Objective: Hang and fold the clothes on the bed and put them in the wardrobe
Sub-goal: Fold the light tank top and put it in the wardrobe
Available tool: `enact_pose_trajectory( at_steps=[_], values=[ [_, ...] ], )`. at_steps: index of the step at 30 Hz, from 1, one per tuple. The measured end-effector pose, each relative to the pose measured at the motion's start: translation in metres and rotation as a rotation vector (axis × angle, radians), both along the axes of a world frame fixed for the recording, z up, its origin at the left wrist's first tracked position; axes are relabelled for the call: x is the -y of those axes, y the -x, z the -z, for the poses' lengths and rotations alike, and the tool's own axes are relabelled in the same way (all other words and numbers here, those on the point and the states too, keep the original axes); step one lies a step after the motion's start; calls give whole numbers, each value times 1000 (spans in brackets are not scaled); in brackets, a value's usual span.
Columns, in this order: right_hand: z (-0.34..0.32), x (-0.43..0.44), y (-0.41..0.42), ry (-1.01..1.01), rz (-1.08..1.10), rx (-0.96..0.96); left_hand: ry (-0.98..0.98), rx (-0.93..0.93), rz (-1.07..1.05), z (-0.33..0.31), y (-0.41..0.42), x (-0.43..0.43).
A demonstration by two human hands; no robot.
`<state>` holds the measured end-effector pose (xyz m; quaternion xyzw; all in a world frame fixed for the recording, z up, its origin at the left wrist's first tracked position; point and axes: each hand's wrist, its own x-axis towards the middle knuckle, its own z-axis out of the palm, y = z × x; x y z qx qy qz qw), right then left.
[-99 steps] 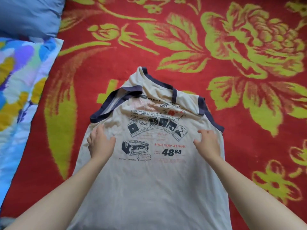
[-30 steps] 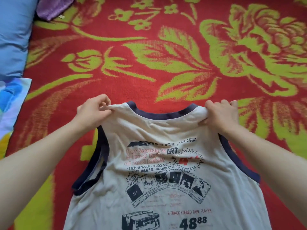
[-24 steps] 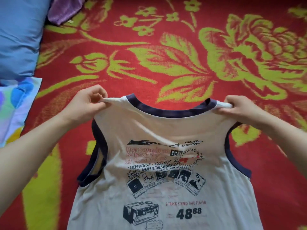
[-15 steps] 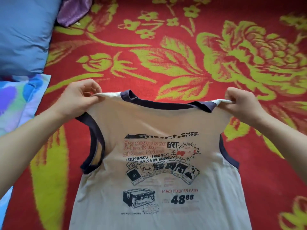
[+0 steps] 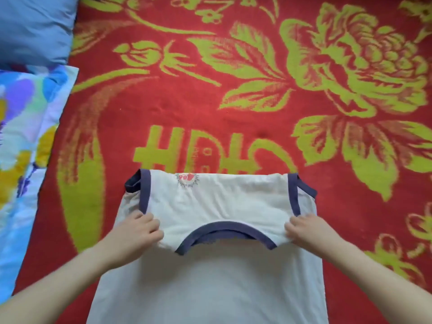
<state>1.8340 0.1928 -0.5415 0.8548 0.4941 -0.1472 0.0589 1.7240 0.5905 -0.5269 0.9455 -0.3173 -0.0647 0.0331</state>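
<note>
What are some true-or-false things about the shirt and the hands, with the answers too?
1. The left hand and the right hand both hold the tank top. True.
2. The neckband is green. False: it is dark blue.
3. The top's upper part is folded down over the rest. True.
4. The blanket is plain blue. False: it is red with yellow-green flowers.
5. A blue pillow lies at the upper left. True.

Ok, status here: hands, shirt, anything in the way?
Both holding: left grip and right grip pinch the tank top at its shoulders. Top half folded down over the body, on the red blanket. Nothing in the way.
</note>
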Motion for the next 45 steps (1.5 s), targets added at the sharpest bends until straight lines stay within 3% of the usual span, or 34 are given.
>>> enact_pose_trajectory(
  at_steps=[2,4,8,11,16,20,23,25,27,30,34,36,40,45],
  values=[
    [21,-7,19,311,147,-183,-55,0,-23,24,17,4],
    [36,-11,33,458,264,-327,-138,-73,-53,35,25,7],
    [39,-28,28,322,393,-252,-195,-203,-289,43,25,9],
    [36,-41,7,175,515,-115,-128,-38,-463,40,-1,17],
    [40,-66,-39,150,513,43,-153,156,-561,49,-51,26],
    [51,-76,-58,195,515,-3,-228,-41,-681,65,-70,19],
    [59,-57,-60,307,561,10,-301,-200,-1003,78,-65,-2],
    [59,-39,-62,363,670,39,-68,-275,-1363,76,-59,-8],
    [58,-28,-63,375,775,18,310,-389,-1601,78,-57,-9],
    [57,-28,-64,334,867,-76,780,-467,-1731,79,-62,1],
    [58,-40,-69,317,893,-55,949,-481,-1744,77,-79,12],
    [60,-43,-71,325,883,-48,911,-473,-1716,75,-85,12],
    [60,-44,-70,310,908,-59,807,-267,-1729,71,-89,-11],
    [64,-48,-70,334,923,-101,337,-172,-1632,73,-78,-23]
  ],
)
